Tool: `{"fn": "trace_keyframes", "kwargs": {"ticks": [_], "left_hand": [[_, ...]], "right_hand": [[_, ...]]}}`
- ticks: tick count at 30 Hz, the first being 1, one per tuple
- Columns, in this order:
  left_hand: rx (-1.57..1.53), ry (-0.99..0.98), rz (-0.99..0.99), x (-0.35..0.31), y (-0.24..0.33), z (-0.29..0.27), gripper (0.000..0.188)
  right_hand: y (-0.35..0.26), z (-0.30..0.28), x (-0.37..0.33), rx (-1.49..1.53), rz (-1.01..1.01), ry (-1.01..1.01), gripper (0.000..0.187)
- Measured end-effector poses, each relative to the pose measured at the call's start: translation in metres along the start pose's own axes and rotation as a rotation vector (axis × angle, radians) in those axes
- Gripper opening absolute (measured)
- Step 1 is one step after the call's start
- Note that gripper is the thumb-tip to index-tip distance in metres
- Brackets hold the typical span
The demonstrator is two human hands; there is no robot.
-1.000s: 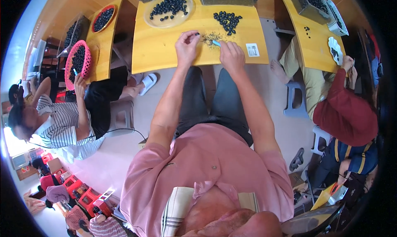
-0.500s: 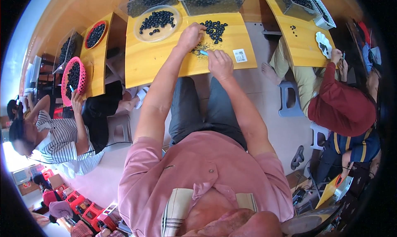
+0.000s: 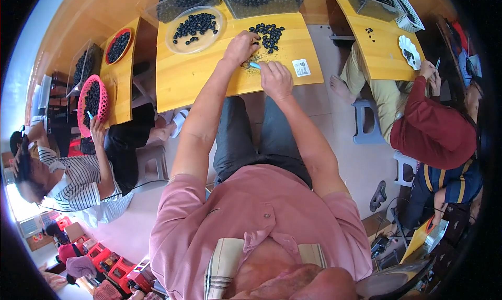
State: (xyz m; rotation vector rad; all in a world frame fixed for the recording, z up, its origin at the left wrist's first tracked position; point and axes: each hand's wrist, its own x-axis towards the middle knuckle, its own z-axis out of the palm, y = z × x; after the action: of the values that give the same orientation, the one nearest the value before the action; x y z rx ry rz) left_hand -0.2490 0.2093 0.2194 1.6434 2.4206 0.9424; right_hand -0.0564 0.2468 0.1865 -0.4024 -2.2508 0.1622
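- L hand [image 3: 242,48]: fingers part-curled, tips at L edge of dark bead pile [image 3: 271,38]; can't tell if a bead's pinched.
- R hand [image 3: 276,80]: fingers wrapped round lt-blue tool [image 3: 254,65], nr front edge of yellow tbl [image 3: 193,75]; tool end pts L, twd dark crumbs [image 3: 247,64].
- Bead pile: loose, R of centre on tbl, betw. hands & clear bin [image 3: 266,10] at back.
- Crumbs: scattered in front of pile.
- Round clear dish [image 3: 205,43] w/ more beads: back L of tbl, apart from L hand.
- White label [image 3: 301,68]: on tbl, just R of R hand.
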Motion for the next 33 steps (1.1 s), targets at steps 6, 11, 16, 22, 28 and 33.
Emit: {"fn": "trace_keyframes", "kwargs": {"ticks": [6,11,16,22,28,33], "left_hand": [[0.039,-0.049,0.002,0.0,-0.01,0.005,0.022],[-0.017,0.009,-0.094,-0.009,-0.011,-0.002,0.022],[-0.335,0.198,-0.309,-0.035,-0.02,-0.02,0.016],[-0.446,0.375,-0.435,-0.095,-0.02,-0.018,0.024],[-0.778,0.368,-0.532,-0.121,0.008,0.009,0.022],[-0.596,0.41,-0.386,-0.126,0.015,0.012,0.016]], "right_hand": [[-0.001,0.002,0.0,0.0,-0.003,0.013,0.014],[-0.004,-0.001,0.002,0.002,0.007,0.008,0.012],[-0.004,-0.003,0.002,0.007,0.015,-0.002,0.012],[-0.004,0.001,0.002,0.006,0.001,0.011,0.011],[-0.004,0.0,0.001,-0.004,0.001,-0.015,0.011],[-0.005,0.002,0.0,-0.008,-0.001,-0.031,0.012]]}}
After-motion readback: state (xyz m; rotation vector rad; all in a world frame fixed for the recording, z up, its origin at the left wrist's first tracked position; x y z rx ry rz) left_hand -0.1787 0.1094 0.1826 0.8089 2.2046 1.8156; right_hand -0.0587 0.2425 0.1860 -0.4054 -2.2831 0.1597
